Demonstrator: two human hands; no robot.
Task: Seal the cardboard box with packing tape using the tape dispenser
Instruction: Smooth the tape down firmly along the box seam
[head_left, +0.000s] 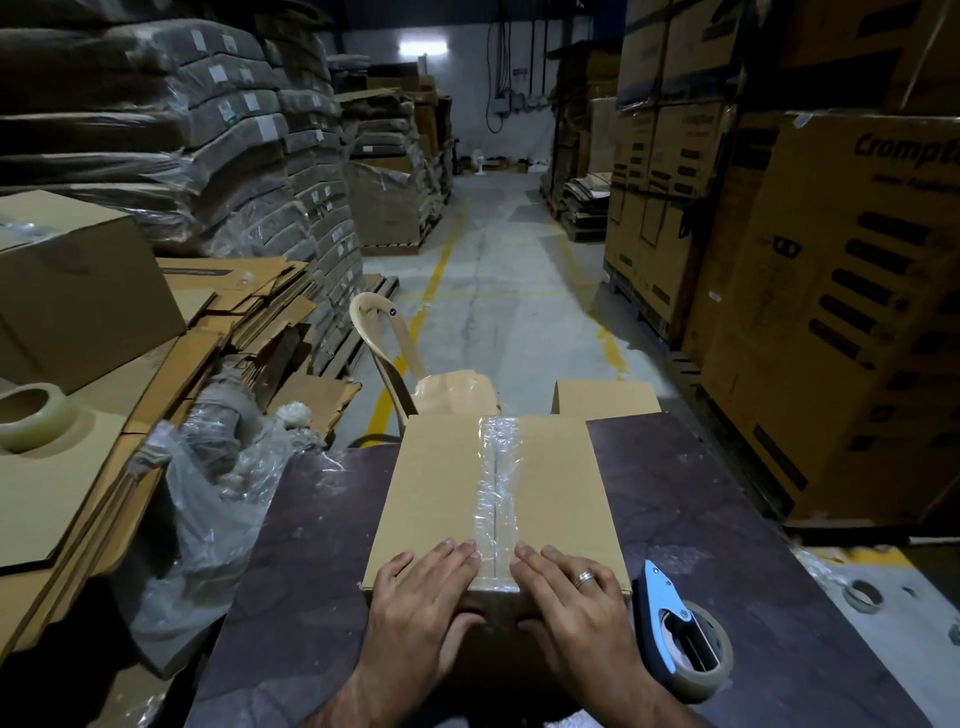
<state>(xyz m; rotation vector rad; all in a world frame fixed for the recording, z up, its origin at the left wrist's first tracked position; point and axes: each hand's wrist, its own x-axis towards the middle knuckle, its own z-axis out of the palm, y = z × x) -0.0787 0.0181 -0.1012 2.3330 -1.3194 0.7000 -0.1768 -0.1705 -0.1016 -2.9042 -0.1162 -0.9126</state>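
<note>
Both flat, fingers straight: left hand (423, 590) and right hand (574, 597) press the box (436, 483).

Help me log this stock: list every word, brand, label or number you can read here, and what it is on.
"Crompt", cut off by the frame edge: on the large carton at far right.
Smaller line beneath it: blurred, unreadable.
Print on the stacked cartons beside it: too blurred.
White labels on the wrapped stacks at left: too small.
Blue sticker on the plastic chair: too small.
Taped cardboard box: no print shows.
</note>
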